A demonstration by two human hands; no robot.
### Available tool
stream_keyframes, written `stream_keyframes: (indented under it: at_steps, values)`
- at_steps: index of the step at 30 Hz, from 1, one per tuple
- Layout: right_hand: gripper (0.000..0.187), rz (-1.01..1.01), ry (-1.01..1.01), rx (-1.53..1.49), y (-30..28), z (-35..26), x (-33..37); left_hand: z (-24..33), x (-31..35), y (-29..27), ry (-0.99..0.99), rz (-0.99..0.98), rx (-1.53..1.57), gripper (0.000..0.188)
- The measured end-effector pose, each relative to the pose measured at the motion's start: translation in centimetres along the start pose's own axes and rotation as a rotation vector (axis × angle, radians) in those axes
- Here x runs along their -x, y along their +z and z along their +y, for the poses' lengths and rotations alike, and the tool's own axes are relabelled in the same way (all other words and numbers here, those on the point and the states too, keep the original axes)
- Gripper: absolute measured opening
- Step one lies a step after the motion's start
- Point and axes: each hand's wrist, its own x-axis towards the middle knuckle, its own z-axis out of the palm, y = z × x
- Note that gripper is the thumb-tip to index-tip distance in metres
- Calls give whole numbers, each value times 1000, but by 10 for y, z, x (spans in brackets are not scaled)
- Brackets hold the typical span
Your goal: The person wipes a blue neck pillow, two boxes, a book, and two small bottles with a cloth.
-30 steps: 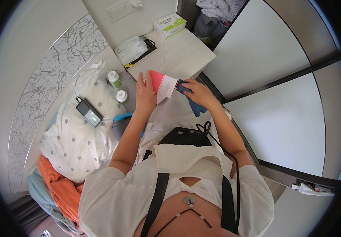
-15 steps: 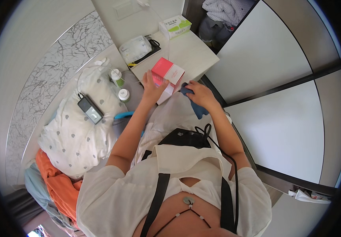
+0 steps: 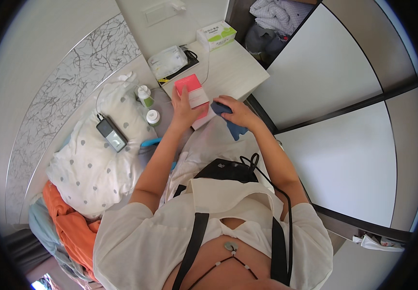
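Observation:
My left hand [image 3: 186,112] grips a pink and white box [image 3: 195,95] by its near side, above the corner of a pale nightstand [image 3: 238,72]. Bunched in my right hand [image 3: 236,110] is a dark blue cloth [image 3: 234,129], its loose end hanging below the fingers. The cloth is close to the right side of the box; whether they touch I cannot tell. Left of the box, a green and white bottle [image 3: 145,95] and a white-lidded jar [image 3: 153,117] rest on grey fabric by the pillow.
A white packet [image 3: 168,62] and a green and white carton [image 3: 217,35] lie on the nightstand. A power bank [image 3: 111,133] with a cable rests on the heart-patterned pillow [image 3: 93,169]. White wardrobe doors [image 3: 335,159] stand at the right, orange clothing [image 3: 73,227] at the left.
The pink and white box has shifted left and turned in my left hand. My right hand has moved left with the blue cloth, nearer the box.

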Motion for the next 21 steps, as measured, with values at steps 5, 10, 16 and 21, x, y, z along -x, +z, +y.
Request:
stream_keyframes:
  at_steps: [5, 10, 16, 21]
  values:
    - [55, -8, 13, 68, 15, 0, 3, 14, -16, -47, 233, -200, -447, 80]
    - [53, 18, -18, 81, 15, -13, -1, 19, -42, -52, 308, -439, -568, 83]
    - [53, -10, 6, 145, 20, -23, -1, 26, -48, -38, 216, -495, -436, 101]
    - [53, 17, -40, 106, 24, -12, 0, 23, -50, -31, 198, -518, -418, 108]
